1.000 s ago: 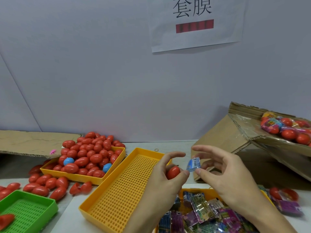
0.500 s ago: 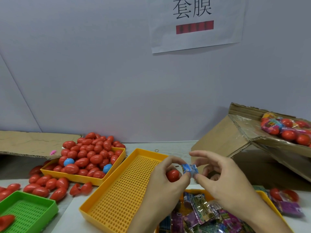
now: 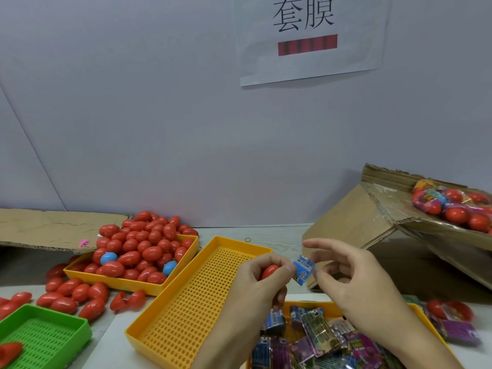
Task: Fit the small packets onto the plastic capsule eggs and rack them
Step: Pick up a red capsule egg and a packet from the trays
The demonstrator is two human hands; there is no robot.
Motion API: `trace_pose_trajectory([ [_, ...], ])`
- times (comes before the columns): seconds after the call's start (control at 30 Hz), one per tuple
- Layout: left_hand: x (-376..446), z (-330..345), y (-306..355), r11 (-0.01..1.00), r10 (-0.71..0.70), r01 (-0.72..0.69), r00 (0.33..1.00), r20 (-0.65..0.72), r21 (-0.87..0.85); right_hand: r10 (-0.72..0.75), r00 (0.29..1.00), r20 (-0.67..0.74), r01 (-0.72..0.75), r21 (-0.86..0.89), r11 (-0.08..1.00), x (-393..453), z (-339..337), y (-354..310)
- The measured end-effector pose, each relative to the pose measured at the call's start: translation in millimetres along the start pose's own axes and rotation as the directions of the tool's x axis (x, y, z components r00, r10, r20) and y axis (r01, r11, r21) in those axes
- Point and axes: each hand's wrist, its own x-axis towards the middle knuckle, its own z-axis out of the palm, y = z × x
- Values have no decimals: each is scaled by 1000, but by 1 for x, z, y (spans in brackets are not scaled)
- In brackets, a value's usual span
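1. Left hand (image 3: 255,286): fingers curled round one red capsule egg (image 3: 269,271), held in the air over the near right corner of the perforated yellow tray (image 3: 186,310).
2. Right hand (image 3: 354,283): thumb and fingertips pinch a small blue packet (image 3: 303,269), tilted, just beside the egg; the left thumb tip meets the packet's left edge.
3. Perforated yellow tray: holds nothing that shows; lies between the egg bin and the packet tray.
4. Yellow bin (image 3: 133,282), left rear: heaped with red eggs and two blue eggs (image 3: 108,258).
5. Loose red eggs (image 3: 72,294): scattered on the table in front of and left of the bin.
6. Green tray (image 3: 45,339), lower left corner: one red piece at its near edge.
7. Packet tray (image 3: 316,306), under both wrists: piled with blue and purple packets, partly hidden by the forearms.
8. Cardboard box (image 3: 354,222), right: tilted, holding wrapped eggs (image 3: 452,206).
9. Paper sign (image 3: 308,35): fixed to the wall above.
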Motion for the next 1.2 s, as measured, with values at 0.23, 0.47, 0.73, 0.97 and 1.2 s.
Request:
trace_pose_trajectory([
  [0.23,2,1,-3,1000,-17,15,990,-142,-14,13,999,-41,-14,-3,1000,1,2,2],
  [0.47,4,0,-7,999,-28,19,950,-311,-30,-14,999,31,13,30,999,-1,2,-4],
  [0.73,4,3,-5,999,-33,28,976,-213,-25,15,996,88,-21,66,998,-2,6,-6],
  [0.97,4,4,-3,996,-50,37,985,-163,-80,47,996,72,-52,69,996,-1,6,-4],
  [1.2,4,4,-2,994,-46,32,990,-135,-104,39,996,83,-45,75,996,-1,7,-7],
])
